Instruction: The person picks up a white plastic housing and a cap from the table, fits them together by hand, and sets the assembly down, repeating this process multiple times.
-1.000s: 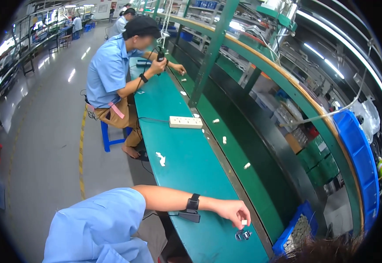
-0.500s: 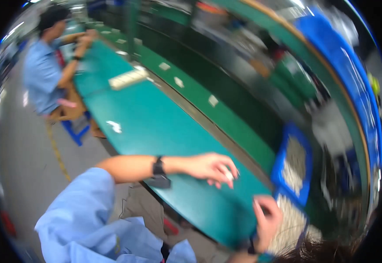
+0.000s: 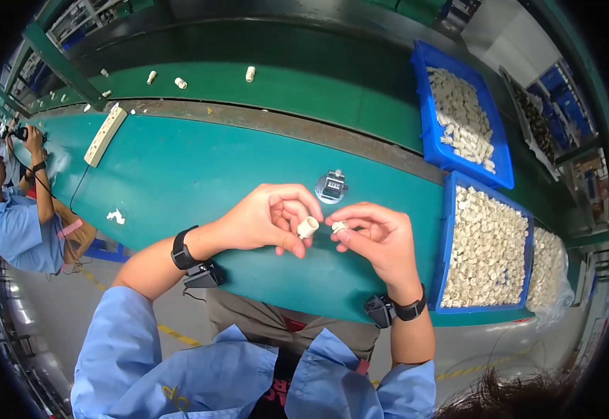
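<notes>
Centre frame, the left hand (image 3: 266,218) pinches a small cream tube (image 3: 308,227), the right hand (image 3: 378,237) pinching a smaller piece (image 3: 338,226) just beside it. Above them sits a tally counter (image 3: 331,186); blue bins (image 3: 486,258) of cream parts fill the right.

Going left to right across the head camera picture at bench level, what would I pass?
Seated co-worker → white power strip → left hand holding a cream plastic cap → right hand with a small cream piece → near blue bin of cream parts.
</notes>
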The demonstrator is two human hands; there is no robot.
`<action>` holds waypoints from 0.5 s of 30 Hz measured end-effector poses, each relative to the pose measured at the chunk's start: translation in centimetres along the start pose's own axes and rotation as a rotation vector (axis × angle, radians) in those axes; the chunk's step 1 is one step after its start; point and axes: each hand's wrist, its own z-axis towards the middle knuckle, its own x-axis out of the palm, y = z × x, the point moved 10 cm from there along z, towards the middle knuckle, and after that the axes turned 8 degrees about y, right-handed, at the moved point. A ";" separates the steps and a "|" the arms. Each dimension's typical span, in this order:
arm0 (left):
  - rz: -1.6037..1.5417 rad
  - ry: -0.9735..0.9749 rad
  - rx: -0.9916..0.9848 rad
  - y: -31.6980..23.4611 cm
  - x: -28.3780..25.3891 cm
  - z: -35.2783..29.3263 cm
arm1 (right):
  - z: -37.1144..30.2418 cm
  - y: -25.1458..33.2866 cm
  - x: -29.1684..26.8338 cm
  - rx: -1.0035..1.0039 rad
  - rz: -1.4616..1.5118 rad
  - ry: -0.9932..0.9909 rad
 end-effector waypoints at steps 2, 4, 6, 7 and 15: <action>0.121 -0.077 0.042 -0.6 -0.4 0.0 | 0.0 -0.1 0.1 -0.033 0.110 0.024; 0.185 -0.114 0.056 -0.7 -0.5 0.2 | 0.0 0.0 -0.2 -0.029 0.123 0.023; 0.462 -0.171 0.161 -1.9 -0.5 0.2 | 0.0 0.2 -0.4 -0.014 0.129 0.029; 0.601 -0.198 0.216 -2.6 -0.4 0.1 | 0.1 0.3 -0.3 -0.017 0.134 0.027; 0.699 -0.254 0.268 -3.4 -0.5 -0.4 | 0.5 0.1 -0.1 -0.053 0.136 0.029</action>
